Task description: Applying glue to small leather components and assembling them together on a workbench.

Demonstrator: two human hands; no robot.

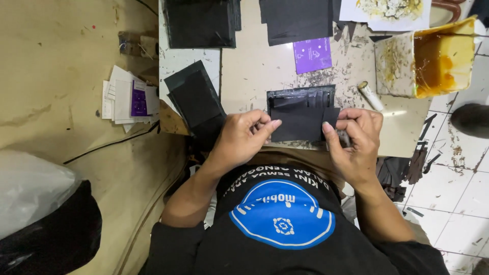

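Observation:
A black flat piece (300, 124) of thin material lies on a black layered panel (301, 98) with several overlapping slots, on the worktable (254, 71). My left hand (243, 136) pinches the piece's left edge with thumb and fingers. At the right edge my right hand (356, 140) grips the same piece, thumb on top. Both hands hold it just above the table's near edge, over my lap.
A stack of black panels (196, 99) lies left of my hands, more black sheets (201, 23) at the back. A purple card (312, 54), a small white tube (370, 95) and an open tin of yellow glue (440, 58) sit to the right. White cards (127, 99) lie on the floor.

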